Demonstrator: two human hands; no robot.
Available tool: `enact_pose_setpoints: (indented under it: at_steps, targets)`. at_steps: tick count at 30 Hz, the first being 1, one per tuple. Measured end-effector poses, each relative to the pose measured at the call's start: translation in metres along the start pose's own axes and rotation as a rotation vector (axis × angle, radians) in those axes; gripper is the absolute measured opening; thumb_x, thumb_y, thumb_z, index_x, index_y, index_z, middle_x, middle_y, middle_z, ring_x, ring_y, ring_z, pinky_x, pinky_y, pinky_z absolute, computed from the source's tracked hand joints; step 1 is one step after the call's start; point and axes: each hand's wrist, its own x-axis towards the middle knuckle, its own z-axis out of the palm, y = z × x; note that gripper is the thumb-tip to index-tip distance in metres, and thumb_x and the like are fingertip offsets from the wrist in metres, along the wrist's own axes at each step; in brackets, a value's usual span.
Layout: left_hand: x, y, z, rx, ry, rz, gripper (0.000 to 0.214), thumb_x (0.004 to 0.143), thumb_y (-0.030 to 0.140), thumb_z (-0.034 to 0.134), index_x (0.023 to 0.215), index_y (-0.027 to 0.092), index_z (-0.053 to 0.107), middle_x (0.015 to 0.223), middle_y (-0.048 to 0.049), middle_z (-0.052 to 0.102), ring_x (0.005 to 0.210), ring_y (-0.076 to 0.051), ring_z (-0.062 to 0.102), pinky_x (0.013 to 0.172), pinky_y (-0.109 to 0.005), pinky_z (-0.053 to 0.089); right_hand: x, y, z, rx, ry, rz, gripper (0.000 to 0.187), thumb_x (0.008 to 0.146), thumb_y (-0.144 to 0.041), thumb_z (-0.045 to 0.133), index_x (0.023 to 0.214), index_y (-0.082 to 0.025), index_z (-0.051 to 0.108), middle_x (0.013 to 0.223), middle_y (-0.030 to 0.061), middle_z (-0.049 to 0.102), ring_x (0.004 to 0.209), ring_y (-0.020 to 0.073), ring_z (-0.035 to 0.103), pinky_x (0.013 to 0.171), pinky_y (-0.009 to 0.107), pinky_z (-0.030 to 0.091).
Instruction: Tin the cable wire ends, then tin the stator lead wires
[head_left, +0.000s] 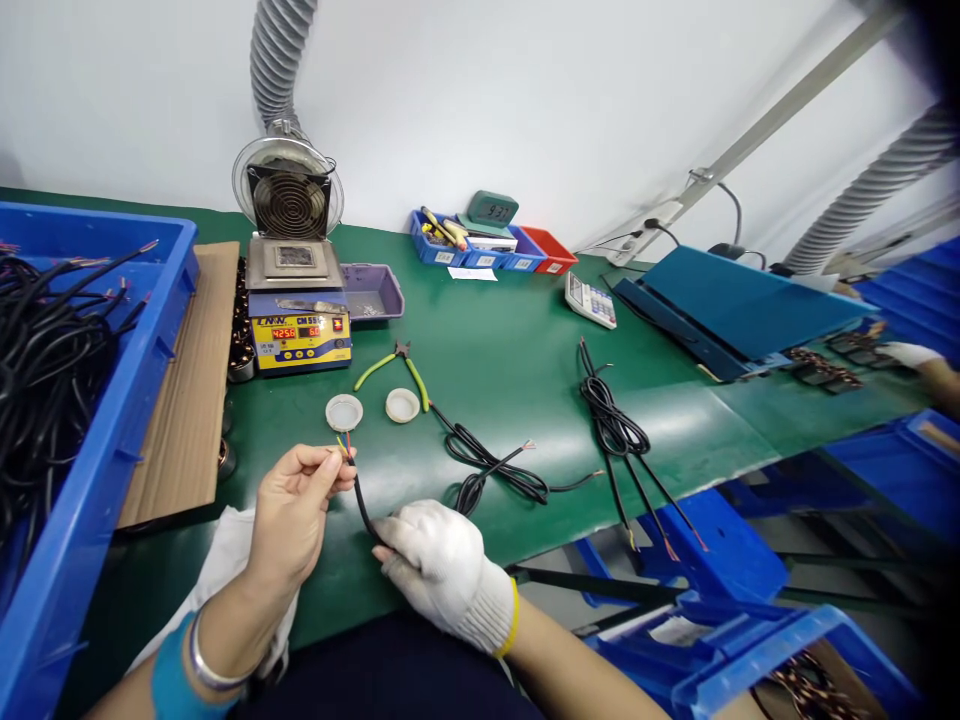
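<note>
My bare left hand pinches the coloured wire ends of a black cable. Yellow and red strands show above its fingertips, just below a small round white dish. Lower down, my right hand, in a white knit glove, is closed around the same cable. A second white dish stands to the right of the first. Behind the dishes lie green-handled cutting pliers, their handles spread. To the right rests a coiled black cable with bare ends.
At left a blue bin holds many black cables beside cardboard. A yellow-blue solder pot stands under a fan and duct. Another cable bundle overhangs the front edge. Further right are a calculator and a co-worker's gloved hand.
</note>
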Motion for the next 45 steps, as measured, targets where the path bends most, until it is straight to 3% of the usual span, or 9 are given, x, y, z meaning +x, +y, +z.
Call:
enact_pose_setpoints:
  at_steps: [11,15,26,32,38,43,45]
  targets:
    - [0.003,0.008,0.002,0.007,0.023,-0.062,0.032,0.056,0.025,0.082,0.080,0.014,0.065,0.069,0.0002,0.066,0.054,-0.005,0.056,0.053,-0.014,0.048,-0.001,0.003,-0.002,-0.015,-0.072,0.014,0.016,0.086,-0.030,0.047,0.090,-0.021,0.060,0.066,-0.0008,0.059,0.059,0.0129,0.053,0.056,0.027,0.031]
    - [0.003,0.008,0.002,0.019,0.007,-0.066,0.025,0.057,0.027,0.081,0.070,0.013,0.065,0.068,0.0006,0.065,0.052,-0.005,0.056,0.052,-0.014,0.048,-0.003,0.005,-0.004,0.015,-0.055,0.018,0.018,0.087,-0.030,0.045,0.090,-0.021,0.060,0.066,-0.0003,0.059,0.059,0.0129,0.053,0.056,0.027,0.032]
    - [0.008,0.022,-0.011,0.281,-0.381,-0.021,0.014,0.072,0.022,0.071,0.066,0.016,0.060,0.073,-0.0032,0.066,0.060,-0.012,0.064,0.058,-0.021,0.054,-0.025,0.027,-0.030,0.177,-0.111,0.019,0.022,0.089,-0.030,0.044,0.093,-0.020,0.064,0.070,0.0005,0.062,0.062,0.0120,0.055,0.060,0.024,0.037]
    - [0.004,0.019,-0.010,0.328,-0.444,-0.011,0.010,0.073,0.020,0.069,0.068,0.016,0.062,0.074,-0.0056,0.066,0.062,-0.015,0.065,0.058,-0.026,0.056,-0.035,0.035,-0.042,0.200,-0.120,0.035,0.022,0.089,-0.028,0.045,0.096,-0.020,0.064,0.073,0.0013,0.064,0.066,0.0118,0.058,0.063,0.024,0.040]
    - [-0.002,0.019,-0.002,0.270,-0.371,0.040,0.011,0.075,0.024,0.068,0.068,0.017,0.063,0.075,-0.0033,0.065,0.054,-0.014,0.063,0.054,-0.027,0.055,-0.040,0.037,-0.041,0.172,-0.083,0.006,0.023,0.089,-0.028,0.045,0.099,-0.020,0.064,0.074,0.0011,0.064,0.068,0.0125,0.058,0.064,0.025,0.042]
    - [0.015,0.034,-0.009,0.031,-0.057,0.290,0.008,0.070,0.018,0.069,0.067,0.018,0.061,0.069,0.0021,0.066,0.051,-0.008,0.057,0.052,-0.021,0.054,-0.045,0.039,-0.045,0.261,-0.089,0.028,0.024,0.090,-0.029,0.042,0.093,-0.019,0.064,0.073,0.0020,0.064,0.068,0.0119,0.059,0.065,0.024,0.044]
    - [0.017,0.035,-0.010,0.044,-0.057,0.315,0.006,0.070,0.019,0.068,0.069,0.018,0.063,0.071,0.0000,0.067,0.055,-0.011,0.060,0.051,-0.022,0.054,-0.047,0.040,-0.048,0.329,-0.080,0.061,0.025,0.091,-0.030,0.042,0.091,-0.017,0.064,0.073,0.0026,0.064,0.069,0.0118,0.059,0.066,0.023,0.045]
